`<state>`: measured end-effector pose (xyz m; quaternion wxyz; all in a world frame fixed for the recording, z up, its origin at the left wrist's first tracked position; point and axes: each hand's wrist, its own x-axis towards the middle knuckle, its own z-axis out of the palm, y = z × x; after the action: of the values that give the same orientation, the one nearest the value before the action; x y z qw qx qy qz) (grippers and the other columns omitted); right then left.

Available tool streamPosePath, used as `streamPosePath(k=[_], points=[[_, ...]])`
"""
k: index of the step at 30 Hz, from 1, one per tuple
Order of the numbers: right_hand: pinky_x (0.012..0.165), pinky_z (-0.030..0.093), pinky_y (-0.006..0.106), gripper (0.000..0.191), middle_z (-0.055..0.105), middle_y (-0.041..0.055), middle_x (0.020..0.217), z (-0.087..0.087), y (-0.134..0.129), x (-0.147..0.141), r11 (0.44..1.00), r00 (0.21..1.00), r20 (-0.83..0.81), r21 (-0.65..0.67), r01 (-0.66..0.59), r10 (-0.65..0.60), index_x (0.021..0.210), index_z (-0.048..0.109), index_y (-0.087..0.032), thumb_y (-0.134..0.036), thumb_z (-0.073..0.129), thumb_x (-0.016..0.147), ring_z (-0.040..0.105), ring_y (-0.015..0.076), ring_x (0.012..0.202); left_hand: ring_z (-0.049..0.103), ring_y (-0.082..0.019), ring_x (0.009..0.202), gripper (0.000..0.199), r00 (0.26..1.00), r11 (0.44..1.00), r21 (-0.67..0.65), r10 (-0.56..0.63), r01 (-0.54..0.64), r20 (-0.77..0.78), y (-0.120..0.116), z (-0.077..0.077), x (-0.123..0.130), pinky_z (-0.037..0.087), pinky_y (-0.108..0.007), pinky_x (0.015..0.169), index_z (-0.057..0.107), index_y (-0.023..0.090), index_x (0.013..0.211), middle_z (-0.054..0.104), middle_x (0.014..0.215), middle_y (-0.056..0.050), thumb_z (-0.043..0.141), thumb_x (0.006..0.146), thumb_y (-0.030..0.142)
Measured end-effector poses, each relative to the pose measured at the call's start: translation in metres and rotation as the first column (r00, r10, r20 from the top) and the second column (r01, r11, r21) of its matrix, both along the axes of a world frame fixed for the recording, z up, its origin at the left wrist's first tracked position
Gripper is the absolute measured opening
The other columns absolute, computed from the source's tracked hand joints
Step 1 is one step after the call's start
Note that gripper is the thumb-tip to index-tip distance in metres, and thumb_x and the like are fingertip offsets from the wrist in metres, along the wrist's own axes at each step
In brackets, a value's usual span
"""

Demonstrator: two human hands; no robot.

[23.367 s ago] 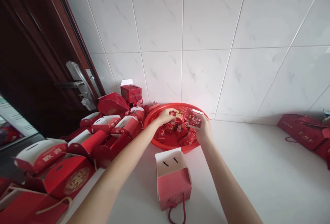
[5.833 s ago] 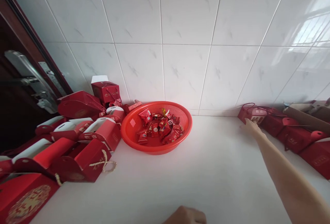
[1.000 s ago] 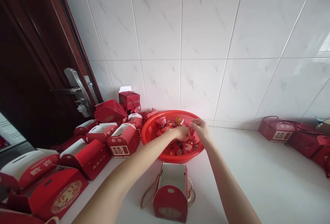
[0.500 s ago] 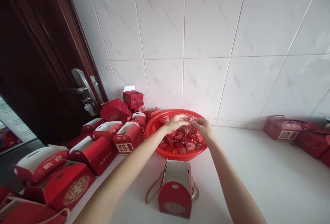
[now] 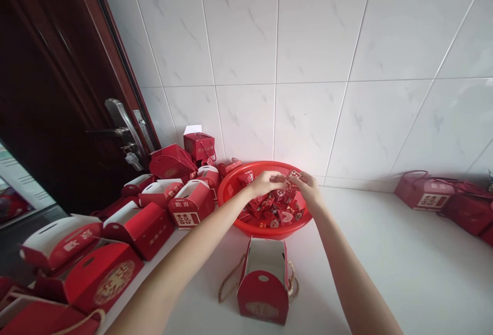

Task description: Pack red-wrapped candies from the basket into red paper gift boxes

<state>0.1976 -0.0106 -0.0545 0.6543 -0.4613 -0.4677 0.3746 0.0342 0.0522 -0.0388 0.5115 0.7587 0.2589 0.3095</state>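
Moved: left hand (image 5: 265,183), raised since a second ago from red packets (image 5: 285,216) in the basket (image 5: 271,232), now just beside right hand (image 5: 310,190).
Open box (image 5: 263,296): upright, toward near edge of tabletop (image 5: 365,253).
Basket: behind box, toward far edge.
Hands: over basket; right pinches patterned packet (image 5: 295,174); left's grip, cannot tell.

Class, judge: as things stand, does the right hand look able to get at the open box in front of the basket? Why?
Probably yes: the right hand is over the basket, the open box stands nearer the person, and nothing covers its top. It seems to pinch a small red-and-white piece, though.
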Motion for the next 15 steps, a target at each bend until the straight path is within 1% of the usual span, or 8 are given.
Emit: streamPosePath(k=[2, 3, 5, 6, 9, 12, 13, 15], points=[[0.059, 0.048, 0.029, 0.035, 0.065, -0.0006, 0.061, 0.002, -0.002, 0.000, 0.999, 0.998, -0.044, -0.006, 0.033, -0.033, 0.061, 0.051, -0.023, -0.043, 0.079, 0.063, 0.062, 0.0182, 0.064, 0.070, -0.022, 0.091, 0.025, 0.980, 0.997, 0.069, 0.046, -0.033, -0.192, 0.000, -0.003, -0.002, 0.051, -0.032, 0.082, 0.074, 0.017, 0.099, 0.077, 0.093, -0.006, 0.077, 0.074, 0.022], [0.059, 0.048, 0.029, 0.034, 0.065, -0.0005, 0.059, 0.004, -0.003, -0.001, 0.999, 0.998, -0.060, -0.017, 0.031, -0.032, 0.060, 0.049, -0.023, -0.041, 0.078, 0.063, 0.062, 0.0180, 0.063, 0.070, -0.022, 0.092, 0.023, 0.943, 0.990, 0.133, 0.082, -0.041, -0.321, 0.001, -0.004, -0.004, 0.051, -0.030, 0.082, 0.075, 0.018, 0.097, 0.077, 0.093, -0.005, 0.075, 0.074, 0.019], [0.057, 0.047, 0.029, 0.030, 0.065, -0.0004, 0.057, 0.008, -0.006, -0.002, 0.999, 0.997, -0.078, -0.043, 0.007, -0.010, 0.060, 0.048, -0.023, -0.038, 0.074, 0.065, 0.061, 0.0176, 0.059, 0.069, -0.022, 0.093, 0.017, 0.815, 0.966, 0.259, 0.169, -0.024, -0.554, 0.002, -0.006, -0.007, 0.049, -0.027, 0.080, 0.076, 0.021, 0.089, 0.077, 0.094, -0.003, 0.075, 0.072, 0.017], [0.056, 0.046, 0.029, 0.028, 0.064, -0.0007, 0.056, 0.010, -0.008, -0.003, 0.999, 0.997, -0.080, -0.052, -0.007, 0.003, 0.061, 0.049, -0.023, -0.037, 0.073, 0.065, 0.060, 0.0170, 0.057, 0.069, -0.022, 0.092, 0.014, 0.748, 0.955, 0.295, 0.203, -0.009, -0.632, 0.002, -0.007, -0.009, 0.048, -0.026, 0.078, 0.075, 0.022, 0.084, 0.076, 0.093, -0.002, 0.076, 0.070, 0.019], [0.053, 0.044, 0.028, 0.026, 0.062, -0.0020, 0.052, 0.014, -0.013, -0.004, 0.999, 0.997, -0.073, -0.050, -0.013, 0.010, 0.063, 0.050, -0.024, -0.038, 0.071, 0.067, 0.054, 0.0144, 0.050, 0.068, -0.024, 0.086, 0.016, 0.612, 0.950, 0.313, 0.248, -0.001, -0.751, 0.003, -0.007, -0.011, 0.047, -0.027, 0.071, 0.073, 0.022, 0.077, 0.075, 0.091, -0.003, 0.080, 0.065, 0.030], [0.052, 0.042, 0.028, 0.025, 0.061, -0.0024, 0.051, 0.015, -0.014, -0.004, 0.998, 0.997, -0.074, -0.051, -0.025, 0.021, 0.066, 0.053, -0.024, -0.041, 0.071, 0.069, 0.051, 0.0136, 0.048, 0.067, -0.025, 0.085, 0.025, 0.496, 0.947, 0.322, 0.271, 0.018, -0.825, -0.001, -0.003, -0.008, 0.046, -0.028, 0.068, 0.072, 0.023, 0.082, 0.074, 0.096, -0.005, 0.081, 0.061, 0.035], [0.052, 0.042, 0.028, 0.024, 0.061, -0.0021, 0.052, 0.015, -0.014, -0.004, 0.998, 0.997, -0.074, -0.058, -0.037, 0.033, 0.067, 0.055, -0.023, -0.041, 0.071, 0.069, 0.052, 0.0139, 0.049, 0.067, -0.025, 0.085, 0.025, 0.464, 0.946, 0.323, 0.275, 0.026, -0.842, -0.003, -0.001, -0.007, 0.046, -0.028, 0.067, 0.073, 0.023, 0.084, 0.074, 0.096, -0.005, 0.080, 0.062, 0.034], [0.053, 0.042, 0.029, 0.025, 0.063, -0.0008, 0.054, 0.014, -0.014, -0.004, 0.996, 0.996, -0.064, -0.062, -0.069, 0.065, 0.067, 0.058, -0.022, -0.043, 0.071, 0.069, 0.053, 0.0143, 0.050, 0.067, -0.026, 0.083, 0.023, 0.436, 0.946, 0.322, 0.277, 0.032, -0.856, -0.007, 0.003, -0.004, 0.045, -0.029, 0.065, 0.073, 0.022, 0.085, 0.074, 0.095, -0.006, 0.075, 0.064, 0.029]])
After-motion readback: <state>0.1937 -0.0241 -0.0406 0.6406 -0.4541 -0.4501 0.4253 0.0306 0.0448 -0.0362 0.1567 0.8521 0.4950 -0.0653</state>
